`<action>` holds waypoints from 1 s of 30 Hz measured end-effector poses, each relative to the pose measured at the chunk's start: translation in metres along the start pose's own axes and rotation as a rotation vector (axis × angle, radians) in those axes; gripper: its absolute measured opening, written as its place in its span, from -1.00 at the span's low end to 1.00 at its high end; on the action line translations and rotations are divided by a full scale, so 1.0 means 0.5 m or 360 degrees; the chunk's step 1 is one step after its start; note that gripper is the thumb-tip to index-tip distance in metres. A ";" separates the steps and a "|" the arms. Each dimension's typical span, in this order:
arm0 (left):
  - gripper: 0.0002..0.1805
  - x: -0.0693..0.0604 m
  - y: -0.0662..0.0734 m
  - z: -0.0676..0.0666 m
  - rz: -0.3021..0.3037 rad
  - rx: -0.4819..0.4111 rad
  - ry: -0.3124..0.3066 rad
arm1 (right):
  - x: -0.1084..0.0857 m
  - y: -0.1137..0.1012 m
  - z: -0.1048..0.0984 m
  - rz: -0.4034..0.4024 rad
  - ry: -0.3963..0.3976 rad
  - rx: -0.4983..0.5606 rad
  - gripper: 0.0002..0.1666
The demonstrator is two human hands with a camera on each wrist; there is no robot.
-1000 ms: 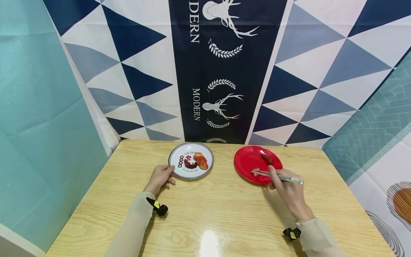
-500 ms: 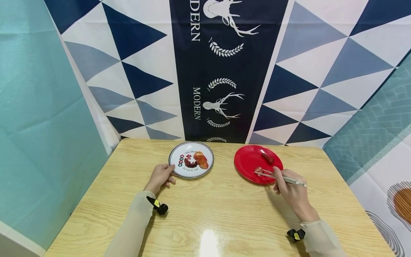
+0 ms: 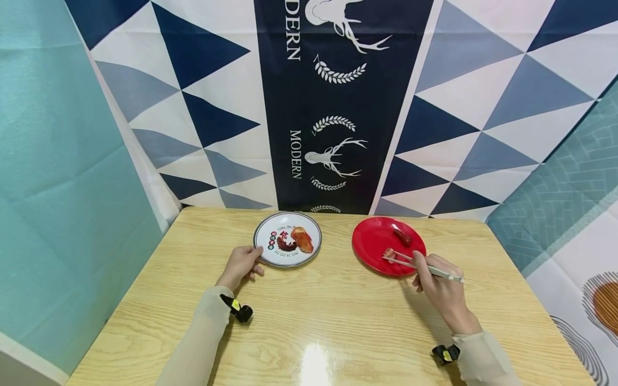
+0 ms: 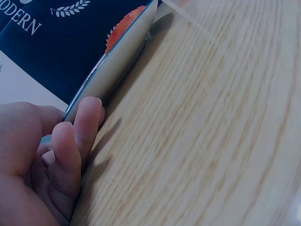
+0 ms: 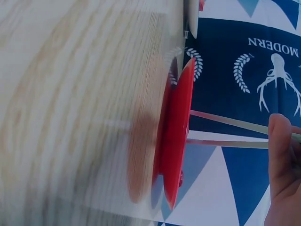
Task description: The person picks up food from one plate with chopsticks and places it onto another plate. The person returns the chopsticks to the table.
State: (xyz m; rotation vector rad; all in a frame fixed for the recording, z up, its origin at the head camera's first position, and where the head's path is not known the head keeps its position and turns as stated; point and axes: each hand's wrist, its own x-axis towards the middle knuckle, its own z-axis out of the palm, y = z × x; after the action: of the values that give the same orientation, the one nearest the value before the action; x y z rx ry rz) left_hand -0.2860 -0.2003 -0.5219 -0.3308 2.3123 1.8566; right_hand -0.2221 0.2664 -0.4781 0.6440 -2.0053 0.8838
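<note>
My left hand (image 3: 240, 267) pinches the near-left rim of a white plate (image 3: 264, 259), thumb on top and fingers beneath, as the left wrist view also shows. A browned slice (image 3: 302, 240) and a dark red curled piece (image 3: 286, 245) lie on that plate. In my right hand (image 3: 442, 289) are pale chopsticks (image 3: 440, 272), their tips spread around a small pinkish piece (image 3: 389, 254) on the red plate (image 3: 369, 241). Whether both tips touch it, I cannot tell. A dark red piece (image 3: 402, 237) lies farther back on the red plate. The right wrist view shows the chopsticks (image 5: 235, 123) apart.
Both plates stand near the back edge of the wooden table (image 3: 289, 316), with a gap between them. Behind the table hangs a patterned cloth (image 3: 333, 107), and a teal sheet (image 3: 63, 177) stands along the left side.
The chopsticks and my right hand have shifted slightly right, and the small pinkish piece also sits a little farther right. The chopstick tips have spread apart. My left hand stays on the plate rim.
</note>
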 end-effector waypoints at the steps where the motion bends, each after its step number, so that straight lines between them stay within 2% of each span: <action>1: -0.61 0.000 0.000 0.000 0.0000 -0.0003 -0.0001 | 0.000 -0.001 -0.001 0.0002 -0.0001 0.0003 -0.57; 30: -0.62 0.002 -0.002 0.000 -0.0001 -0.0001 -0.0005 | 0.021 -0.013 -0.023 -0.0062 0.0084 0.0002 -0.66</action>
State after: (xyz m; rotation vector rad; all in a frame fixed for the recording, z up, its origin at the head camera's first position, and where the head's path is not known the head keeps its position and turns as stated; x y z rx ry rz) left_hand -0.2865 -0.2005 -0.5232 -0.3286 2.3096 1.8562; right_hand -0.2175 0.2703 -0.4624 0.6521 -1.9391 0.8701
